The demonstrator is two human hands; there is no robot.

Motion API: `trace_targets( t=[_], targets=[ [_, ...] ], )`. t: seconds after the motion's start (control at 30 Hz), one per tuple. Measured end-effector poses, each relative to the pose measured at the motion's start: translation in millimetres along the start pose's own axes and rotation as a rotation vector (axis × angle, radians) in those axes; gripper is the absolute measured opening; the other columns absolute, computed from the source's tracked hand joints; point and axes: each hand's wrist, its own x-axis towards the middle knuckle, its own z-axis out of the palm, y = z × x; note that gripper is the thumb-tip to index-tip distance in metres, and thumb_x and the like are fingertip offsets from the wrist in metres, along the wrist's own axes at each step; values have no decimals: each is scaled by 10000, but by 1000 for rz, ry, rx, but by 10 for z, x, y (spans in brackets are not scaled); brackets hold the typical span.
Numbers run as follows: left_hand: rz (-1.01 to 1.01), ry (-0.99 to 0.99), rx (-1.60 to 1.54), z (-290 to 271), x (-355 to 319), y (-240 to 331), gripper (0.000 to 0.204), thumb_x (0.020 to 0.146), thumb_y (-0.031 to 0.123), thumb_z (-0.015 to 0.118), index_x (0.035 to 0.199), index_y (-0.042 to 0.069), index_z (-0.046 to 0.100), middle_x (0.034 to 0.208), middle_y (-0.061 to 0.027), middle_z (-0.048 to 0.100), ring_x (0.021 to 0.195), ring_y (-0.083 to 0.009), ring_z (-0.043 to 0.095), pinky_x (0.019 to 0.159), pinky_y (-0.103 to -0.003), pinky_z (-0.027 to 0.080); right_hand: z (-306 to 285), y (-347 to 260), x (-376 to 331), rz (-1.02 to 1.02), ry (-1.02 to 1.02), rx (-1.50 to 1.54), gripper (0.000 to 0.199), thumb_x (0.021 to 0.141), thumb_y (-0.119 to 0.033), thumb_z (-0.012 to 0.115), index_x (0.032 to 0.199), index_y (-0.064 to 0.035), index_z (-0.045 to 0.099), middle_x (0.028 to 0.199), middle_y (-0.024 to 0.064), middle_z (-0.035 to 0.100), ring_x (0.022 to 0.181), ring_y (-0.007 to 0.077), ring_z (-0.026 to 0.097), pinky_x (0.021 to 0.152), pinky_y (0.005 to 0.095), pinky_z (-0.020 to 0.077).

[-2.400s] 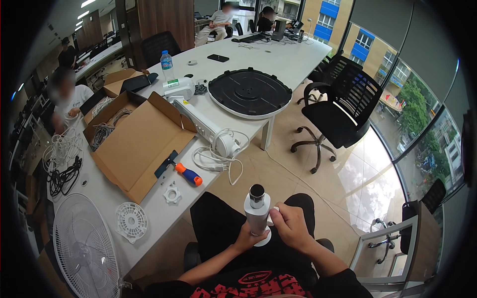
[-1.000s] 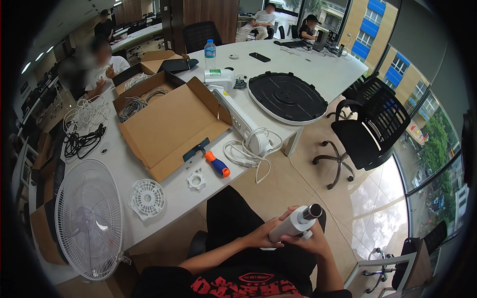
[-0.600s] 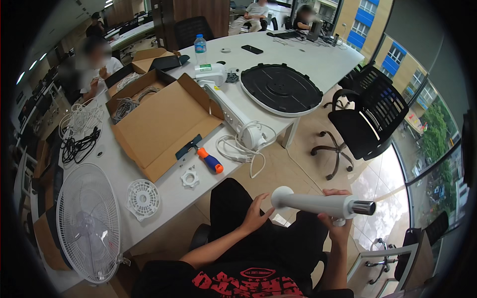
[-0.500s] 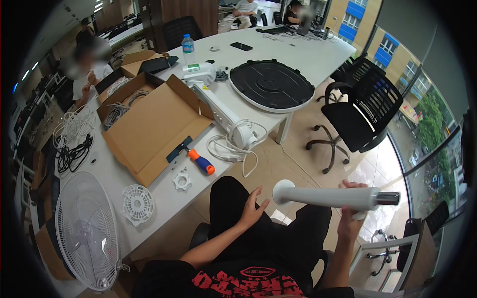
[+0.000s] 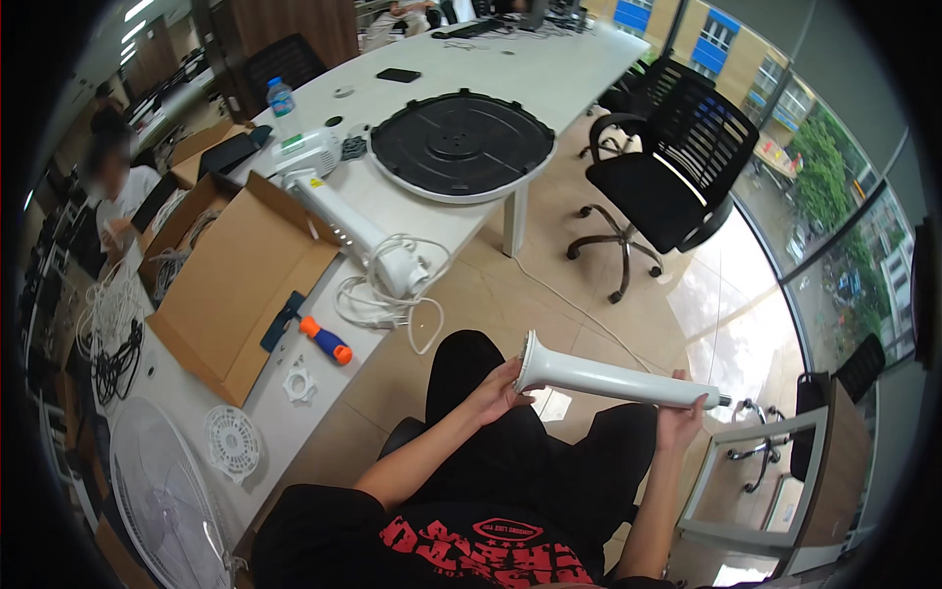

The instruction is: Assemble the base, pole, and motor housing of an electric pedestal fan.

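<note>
A white fan stand pole (image 5: 608, 378) lies nearly level over my lap, its flared end to the left and a short dark tip at the right end. My left hand (image 5: 498, 393) is closed on the flared end from below. My right hand (image 5: 679, 422) grips the pole close to its narrow end, fingers around both sides. On the table to the left are a screwdriver-like tool with an orange and blue handle (image 5: 326, 339), a white ring nut (image 5: 298, 386), a round white slotted plate (image 5: 234, 444) and a clear fan blade in its grille (image 5: 162, 491).
An opened cardboard box (image 5: 245, 294) with cables sits on the table (image 5: 339, 393). Beside it lies a white fan motor and neck (image 5: 343, 221) with its cord. Farther back is a round black base (image 5: 461, 142). A black chair (image 5: 667, 177) stands ahead right; a person sits at far left.
My left hand has gone from apart to gripping the flared end. The pole has turned, its right end now lower and nearer me, and my right hand has shifted its hold. The view swung right.
</note>
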Motion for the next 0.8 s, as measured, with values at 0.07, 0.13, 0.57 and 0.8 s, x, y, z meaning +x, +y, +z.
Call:
trace_targets(
  t=[0.07, 0.13, 0.57, 0.8],
  targets=[
    [-43, -73, -65, -11, 94, -61, 614, 1046, 400, 642, 1536, 121, 400, 1309, -100, 638, 1097, -295, 719, 782, -338, 661, -464, 13, 112, 32, 41, -90, 668, 1019, -367, 707, 1461, 47, 426, 1521, 253, 496, 1449, 378, 458, 1239, 556, 347],
    [-88, -137, -147, 58, 172, -123, 602, 1050, 337, 655, 1549, 154, 373, 1221, -75, 656, 1059, -280, 733, 753, -321, 669, -875, 39, 227, 66, 148, -154, 637, 1016, -409, 705, 1411, 36, 478, 1474, 245, 540, 1405, 367, 497, 1209, 551, 383],
    [-339, -164, 615, 449, 584, -992, 746, 1030, 313, 707, 1623, 86, 316, 1388, -108, 573, 1182, -199, 648, 735, -336, 678, -1672, 317, -9, 448, 158, -967, 853, 1034, -679, 499, 1622, -85, 333, 1609, 144, 438, 1479, 330, 429, 1193, 571, 309],
    [-435, -155, 712, 332, 679, -1242, 659, 1054, 219, 645, 1613, 85, 322, 1398, -165, 560, 1082, -240, 705, 705, -327, 678, -1223, 375, -368, 592, -208, -980, 807, 1061, -662, 440, 1584, -48, 395, 1542, 140, 507, 1421, 285, 485, 1133, 535, 397]
  ],
)
